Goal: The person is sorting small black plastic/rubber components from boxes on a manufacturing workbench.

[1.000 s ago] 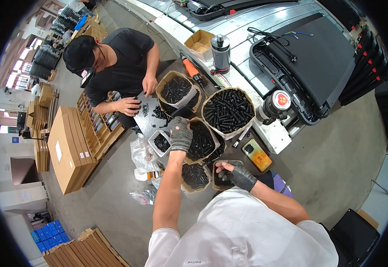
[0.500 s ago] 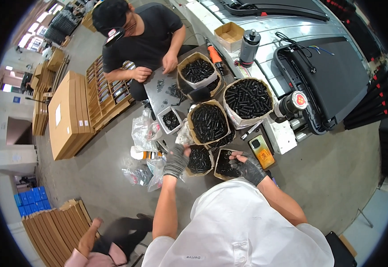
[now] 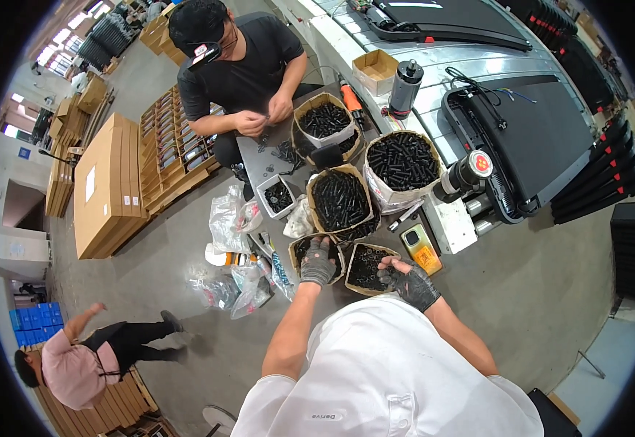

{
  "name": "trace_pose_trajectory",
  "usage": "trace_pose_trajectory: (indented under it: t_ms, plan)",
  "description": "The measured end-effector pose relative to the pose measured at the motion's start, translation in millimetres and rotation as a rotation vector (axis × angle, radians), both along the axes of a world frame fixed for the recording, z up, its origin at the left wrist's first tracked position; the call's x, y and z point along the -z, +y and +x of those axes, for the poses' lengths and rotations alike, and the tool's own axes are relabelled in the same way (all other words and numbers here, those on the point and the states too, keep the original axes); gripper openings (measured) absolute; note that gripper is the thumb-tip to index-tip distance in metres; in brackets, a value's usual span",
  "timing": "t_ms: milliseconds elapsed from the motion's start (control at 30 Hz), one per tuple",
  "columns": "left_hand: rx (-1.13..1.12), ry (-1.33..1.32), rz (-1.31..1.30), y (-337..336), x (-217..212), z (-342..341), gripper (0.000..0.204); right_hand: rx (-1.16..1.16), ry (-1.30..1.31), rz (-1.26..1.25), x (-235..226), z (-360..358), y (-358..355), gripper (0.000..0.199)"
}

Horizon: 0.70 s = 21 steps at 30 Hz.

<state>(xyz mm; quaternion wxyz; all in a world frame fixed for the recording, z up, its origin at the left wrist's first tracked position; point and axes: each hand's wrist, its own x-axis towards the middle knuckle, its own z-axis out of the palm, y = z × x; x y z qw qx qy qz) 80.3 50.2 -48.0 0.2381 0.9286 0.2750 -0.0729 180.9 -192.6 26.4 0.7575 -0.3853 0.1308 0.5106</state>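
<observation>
My left hand (image 3: 319,264), in a grey fingerless glove, reaches into a small cardboard box (image 3: 295,256) of small black parts. Its fingers stretch down onto the parts, their tips partly hidden. My right hand (image 3: 412,282), gloved alike, is closed in a pinch over the right edge of a neighbouring box of small black rings (image 3: 364,266). Whatever lies between its thumb and fingers is too small to make out. Just beyond stand larger boxes of black cylindrical pieces, one in the middle (image 3: 340,198) and one to its right (image 3: 402,162).
A co-worker (image 3: 248,69) sits across the table, both hands together over small parts. Plastic bags (image 3: 248,288) and a white tray (image 3: 277,195) lie left. A phone (image 3: 421,247), a cylindrical motor (image 3: 406,89) and a black-cased unit (image 3: 521,138) are right. Another person (image 3: 77,364) walks at lower left.
My left hand has moved right and into the small box of black parts. My right hand stays pinched near the ring box. The co-worker's hands have come together; the walking person has moved left.
</observation>
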Motion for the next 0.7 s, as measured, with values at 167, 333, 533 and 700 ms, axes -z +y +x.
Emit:
trace_pose_trajectory:
  t_ms: [167,333,533,700]
  plan:
    - [0.016,0.078,0.002,3.5,-2.0,13.1,0.058,-0.007,-0.005,-0.049,5.9,-1.7,-5.4,0.029]
    - [0.140,0.038,0.013,5.5,9.0,5.5,0.042,-0.011,-0.018,-0.053,6.7,-0.9,-2.9,0.028]
    - [0.080,-0.158,-0.211,25.8,42.6,-16.9,0.027,-0.004,-0.026,-0.038,12.8,-2.1,-6.8,0.027]
    - [-0.416,-0.229,-0.744,15.7,12.4,-26.3,0.025,-0.029,-0.059,-0.074,14.0,-1.8,-4.8,0.027]
